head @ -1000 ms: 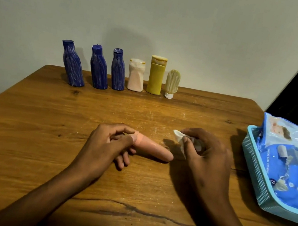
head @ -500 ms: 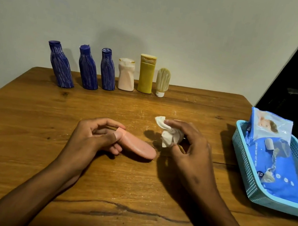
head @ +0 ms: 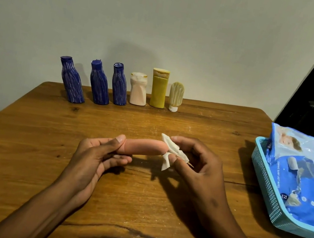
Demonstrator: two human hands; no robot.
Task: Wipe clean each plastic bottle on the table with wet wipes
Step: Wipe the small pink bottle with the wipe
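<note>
Pink bottle (head: pixel 143 147) lifted off table (head: pixel 25 139) since half second ago, now level at centre. My left hand (head: pixel 94 156) grips its left end; right hand (head: pixel 196 166) pinches wet wipe (head: pixel 171 152) onto right tip. Bare wood all round; six bottles far, basket (head: pixel 268 190) right.

Left hand (head: pixel 92 156) gripping one end of the pink bottle (head: pixel 141 147), holding it level above the counter (head: pixel 25 139). Right hand (head: pixel 196 166) pinching a crumpled wet wipe (head: pixel 171 152) against the bottle's other end. Along the far edge: three blue bottles (head: pixel 99 84), a pale pink bottle (head: pixel 137 89), a yellow bottle (head: pixel 159 88), a small cream tube (head: pixel 175 97) standing on its cap. At right, blue basket (head: pixel 264 189) carrying the wipes pack (head: pixel 304 193).
</note>
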